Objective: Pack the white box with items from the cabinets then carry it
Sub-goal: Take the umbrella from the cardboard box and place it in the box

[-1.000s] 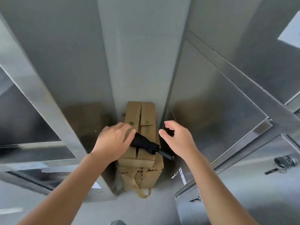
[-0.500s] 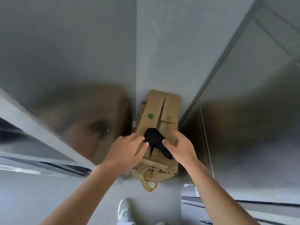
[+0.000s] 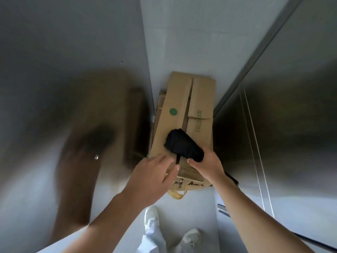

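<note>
A folded black umbrella (image 3: 183,144) lies on a brown cardboard box (image 3: 184,110) that stands deep inside a steel cabinet. My right hand (image 3: 207,166) grips the umbrella near its handle end, thumb and fingers curled round it. My left hand (image 3: 152,177) hovers just left of it with fingers extended, its fingertips near the umbrella's strap and the box's front edge. No white box is in view.
Shiny steel cabinet walls (image 3: 73,88) close in on the left and right (image 3: 291,125) of the cardboard box. A yellow strap (image 3: 177,194) hangs at the box's front. My white shoes (image 3: 151,217) stand on the pale floor below.
My head has moved closer to the box. My right hand has closed round the umbrella, and my left hand has drawn back from it slightly.
</note>
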